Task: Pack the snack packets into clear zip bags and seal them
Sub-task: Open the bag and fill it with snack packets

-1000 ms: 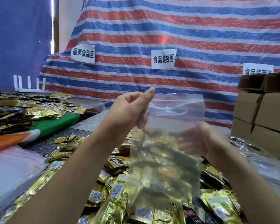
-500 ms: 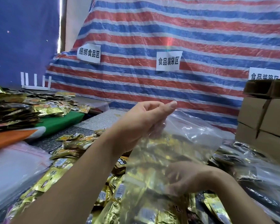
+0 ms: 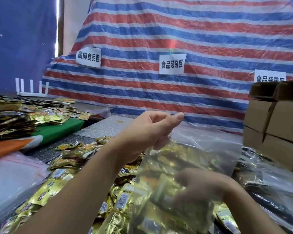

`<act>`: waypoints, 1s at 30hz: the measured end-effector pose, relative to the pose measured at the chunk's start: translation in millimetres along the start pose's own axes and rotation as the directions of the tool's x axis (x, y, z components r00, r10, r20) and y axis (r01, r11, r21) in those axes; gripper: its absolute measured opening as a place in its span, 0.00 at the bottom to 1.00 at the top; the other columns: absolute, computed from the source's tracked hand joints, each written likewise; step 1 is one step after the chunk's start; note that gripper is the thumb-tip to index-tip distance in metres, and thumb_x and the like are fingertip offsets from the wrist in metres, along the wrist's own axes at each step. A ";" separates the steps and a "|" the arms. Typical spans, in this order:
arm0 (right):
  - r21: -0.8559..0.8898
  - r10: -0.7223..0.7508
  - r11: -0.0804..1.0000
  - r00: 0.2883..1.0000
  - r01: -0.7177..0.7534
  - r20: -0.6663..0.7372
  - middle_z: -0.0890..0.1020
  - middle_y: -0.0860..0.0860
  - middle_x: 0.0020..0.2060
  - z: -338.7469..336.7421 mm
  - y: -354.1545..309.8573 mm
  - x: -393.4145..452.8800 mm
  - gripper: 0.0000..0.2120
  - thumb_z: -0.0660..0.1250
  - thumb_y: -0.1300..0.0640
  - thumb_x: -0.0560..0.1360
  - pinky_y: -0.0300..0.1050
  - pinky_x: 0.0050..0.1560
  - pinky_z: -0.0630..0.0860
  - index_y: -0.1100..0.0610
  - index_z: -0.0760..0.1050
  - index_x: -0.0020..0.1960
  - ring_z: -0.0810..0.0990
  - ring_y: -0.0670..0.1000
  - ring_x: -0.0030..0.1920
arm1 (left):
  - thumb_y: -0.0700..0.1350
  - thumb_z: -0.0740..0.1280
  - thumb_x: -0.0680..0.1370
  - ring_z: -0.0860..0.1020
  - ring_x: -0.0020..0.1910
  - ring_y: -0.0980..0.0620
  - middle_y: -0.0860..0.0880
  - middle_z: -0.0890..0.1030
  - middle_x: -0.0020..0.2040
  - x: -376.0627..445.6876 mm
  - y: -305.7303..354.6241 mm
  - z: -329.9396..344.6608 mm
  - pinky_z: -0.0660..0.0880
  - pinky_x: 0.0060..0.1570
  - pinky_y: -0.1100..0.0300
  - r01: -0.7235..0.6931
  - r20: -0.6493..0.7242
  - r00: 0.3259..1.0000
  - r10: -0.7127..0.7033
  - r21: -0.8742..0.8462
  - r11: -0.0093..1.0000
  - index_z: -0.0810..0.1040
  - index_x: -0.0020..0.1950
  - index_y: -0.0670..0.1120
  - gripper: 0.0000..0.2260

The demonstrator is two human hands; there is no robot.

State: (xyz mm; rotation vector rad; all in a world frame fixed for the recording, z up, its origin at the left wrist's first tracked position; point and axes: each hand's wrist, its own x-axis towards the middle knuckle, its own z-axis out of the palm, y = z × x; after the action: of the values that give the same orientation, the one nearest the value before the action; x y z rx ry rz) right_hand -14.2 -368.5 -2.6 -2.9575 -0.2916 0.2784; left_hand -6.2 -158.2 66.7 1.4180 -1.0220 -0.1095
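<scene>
Head view: a clear zip bag of gold snack packets is pinched at its top corner by the left hand over the table's packet-strewn near edge; the right hand's grip, blurred behind the plastic, cannot be told. Filling looks underway; sealing apparently follows.

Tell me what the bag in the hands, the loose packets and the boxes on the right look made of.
Zip bag: thin clear plastic film, glossy, see-through and creased. Snack packets: apparently metallised gold foil or foil-look plastic, shiny and crinkled, with printed labels. Boxes: plain brown cardboard, matte, with folded flaps and seams.
</scene>
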 end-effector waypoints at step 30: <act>0.619 0.307 0.150 0.559 0.771 -0.770 0.87 0.51 0.45 -79.9 -16.5 -68.4 0.16 0.70 0.51 0.69 0.45 0.45 0.83 0.58 0.79 0.53 0.86 0.51 0.49 | 0.65 0.56 0.74 0.69 0.24 0.52 0.53 0.70 0.22 7.0 -14.7 8.1 0.69 0.28 0.64 0.044 -0.064 0.998 -0.026 0.286 0.957 0.68 0.25 0.50 0.24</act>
State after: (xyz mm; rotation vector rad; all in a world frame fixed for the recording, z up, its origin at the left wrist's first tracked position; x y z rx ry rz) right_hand -67.1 -377.6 89.4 -1.2997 -0.3367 -0.7087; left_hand 0.1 -171.9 56.5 1.6932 -0.9919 0.0580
